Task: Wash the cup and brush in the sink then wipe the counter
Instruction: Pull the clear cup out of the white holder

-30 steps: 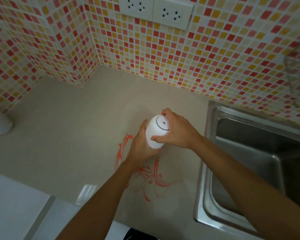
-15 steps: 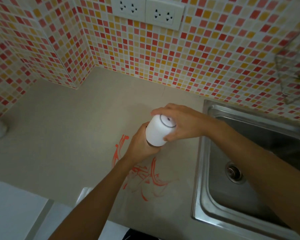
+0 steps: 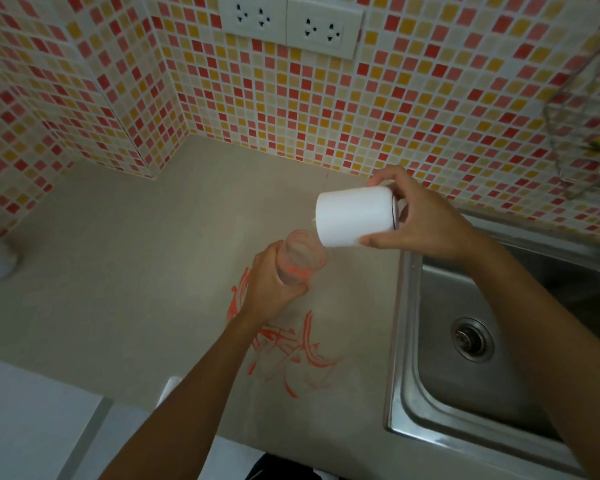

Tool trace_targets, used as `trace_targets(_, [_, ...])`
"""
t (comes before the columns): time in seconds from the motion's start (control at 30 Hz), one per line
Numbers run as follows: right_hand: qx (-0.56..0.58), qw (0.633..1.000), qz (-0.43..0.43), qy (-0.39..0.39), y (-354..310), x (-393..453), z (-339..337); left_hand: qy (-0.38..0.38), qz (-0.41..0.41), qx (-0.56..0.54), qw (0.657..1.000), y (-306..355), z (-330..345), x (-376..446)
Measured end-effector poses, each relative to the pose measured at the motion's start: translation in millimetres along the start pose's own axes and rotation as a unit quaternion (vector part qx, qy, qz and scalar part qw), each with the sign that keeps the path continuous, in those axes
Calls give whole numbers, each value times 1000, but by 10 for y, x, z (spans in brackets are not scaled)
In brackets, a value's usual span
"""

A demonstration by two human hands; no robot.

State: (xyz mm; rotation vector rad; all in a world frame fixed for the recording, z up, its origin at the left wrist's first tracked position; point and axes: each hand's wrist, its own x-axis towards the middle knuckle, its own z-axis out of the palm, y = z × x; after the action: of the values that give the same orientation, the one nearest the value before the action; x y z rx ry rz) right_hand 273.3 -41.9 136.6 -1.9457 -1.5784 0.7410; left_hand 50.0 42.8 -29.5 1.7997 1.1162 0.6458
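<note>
Right hand grips white cup, tipped sideways above tabletop near sink edge. Left hand clasps clear cup, orange-smeared, just below. Orange streaks on tabletop beside sink.

The setting was a domestic kitchen. A beige stone-look counter ran into a corner below walls clad in small red, orange and cream mosaic tiles. A stainless-steel sink with a round drain strainer was set into the counter at the right. Two white double wall sockets were mounted above, and a wire rack hung at the far right.
</note>
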Motion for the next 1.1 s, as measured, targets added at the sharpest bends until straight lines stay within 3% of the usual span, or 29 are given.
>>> trace_targets(0.2, [112, 988, 98, 32, 598, -117, 507, 55, -13, -11, 998, 86, 63, -49])
trace_targets(0.3, [142, 980, 117, 71, 794, -242, 833, 58, -28, -49, 997, 44, 104, -93])
trace_targets(0.57, [164, 972, 134, 104, 1020, -416, 1389, 71, -24, -27, 997, -64, 126, -199])
trace_targets(0.83, [155, 971, 138, 114, 1054, -429, 1499, 71, -22, -40, 996, -77, 157, -396])
trace_targets(0.97, [152, 975, 143, 77, 1113, -480, 1489, 67, -8, -47, 997, 2, 190, -558])
trace_targets(1.1, [144, 964, 196, 109, 1172, -819, 1353, 62, 3, -50, 997, 165, 335, -918])
